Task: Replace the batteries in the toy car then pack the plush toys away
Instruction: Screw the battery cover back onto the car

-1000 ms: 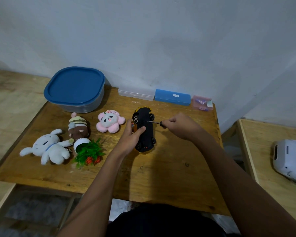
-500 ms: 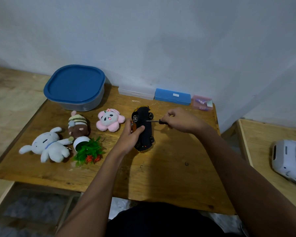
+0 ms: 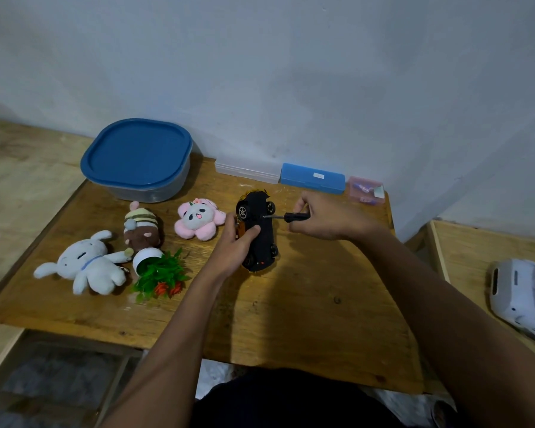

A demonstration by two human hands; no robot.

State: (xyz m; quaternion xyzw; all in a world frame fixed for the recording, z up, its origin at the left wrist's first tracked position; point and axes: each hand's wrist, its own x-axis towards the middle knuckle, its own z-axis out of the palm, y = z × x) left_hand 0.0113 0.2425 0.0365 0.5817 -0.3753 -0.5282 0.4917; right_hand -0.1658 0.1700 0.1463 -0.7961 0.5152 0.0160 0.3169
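Note:
The toy car (image 3: 261, 230) lies turned on its side on the wooden table (image 3: 306, 319), black underside facing right. My left hand (image 3: 233, 247) grips its orange body from the left. My right hand (image 3: 325, 216) holds a small screwdriver (image 3: 286, 216) whose tip touches the car's underside near the front wheels. To the left lie a pink panda-flower plush (image 3: 198, 222), a brown striped plush (image 3: 142, 230) and a white rabbit plush (image 3: 88, 267). A container with a blue lid (image 3: 138, 157) stands at the back left, closed.
A tipped white pot with green plastic leaves (image 3: 156, 270) lies beside the rabbit. Along the wall stand a clear case (image 3: 247, 168), a blue case (image 3: 312, 178) and a small pink box (image 3: 366, 191). A white device (image 3: 522, 291) rests on the neighbouring table at right.
Both hands stay on the car and screwdriver. My right hand has shifted slightly on the handle; the car sits a little further from me in view.

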